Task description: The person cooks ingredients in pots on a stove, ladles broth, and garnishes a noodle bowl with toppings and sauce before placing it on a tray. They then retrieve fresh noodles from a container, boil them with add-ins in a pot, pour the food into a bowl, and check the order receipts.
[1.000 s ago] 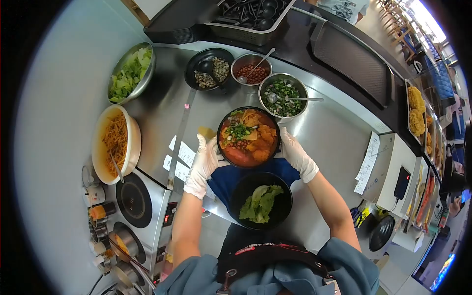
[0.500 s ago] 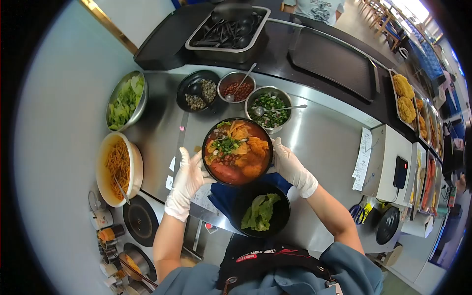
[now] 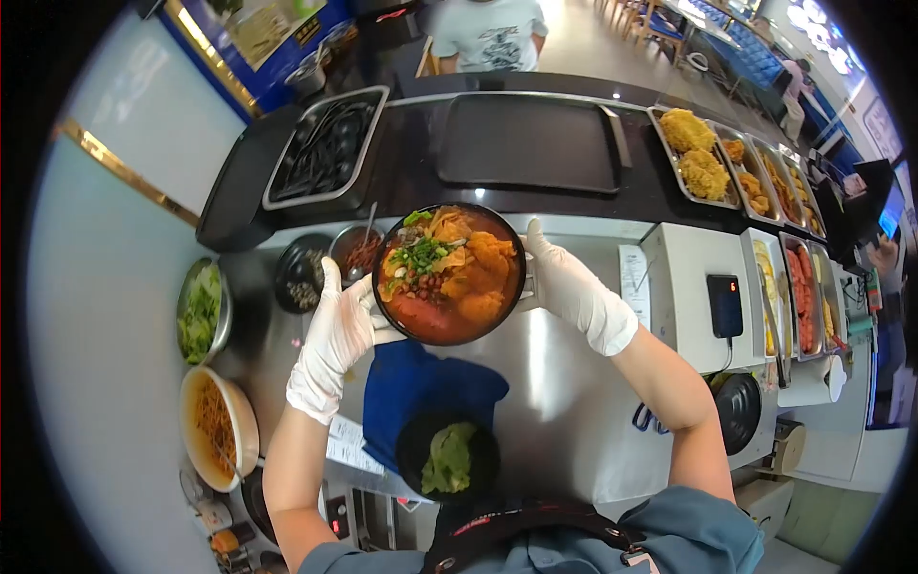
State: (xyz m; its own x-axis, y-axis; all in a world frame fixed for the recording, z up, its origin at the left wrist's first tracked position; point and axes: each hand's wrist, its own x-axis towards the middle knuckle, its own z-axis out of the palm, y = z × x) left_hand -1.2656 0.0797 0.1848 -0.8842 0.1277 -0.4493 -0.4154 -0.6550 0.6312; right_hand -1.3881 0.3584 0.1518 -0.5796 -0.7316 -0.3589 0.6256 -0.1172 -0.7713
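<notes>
Between my two gloved hands is a black bowl of red soup [image 3: 449,275], topped with fried pieces, peanuts and green onion. My left hand [image 3: 337,335] grips its left side, fingers partly under the rim. On the right side my right hand [image 3: 574,287] holds the bowl, thumb up near the rim and fingers mostly hidden behind it. The bowl hangs above the steel counter. Below it lie a blue cloth [image 3: 390,383] and a second black bowl holding lettuce [image 3: 449,459], near my apron.
An empty-looking black tray [image 3: 531,143] lies on the dark ledge ahead, beside a bin of black utensils [image 3: 328,148] and fried food trays [image 3: 696,153]. A person [image 3: 490,36] stands beyond. Left are lettuce [image 3: 199,311] and noodle bowls [image 3: 220,430]; right, a white box [image 3: 684,287].
The soup bowl has been lifted off the counter area and forward toward the ledge, both hands still on it. The view has turned, so the black tray is now straight ahead.
</notes>
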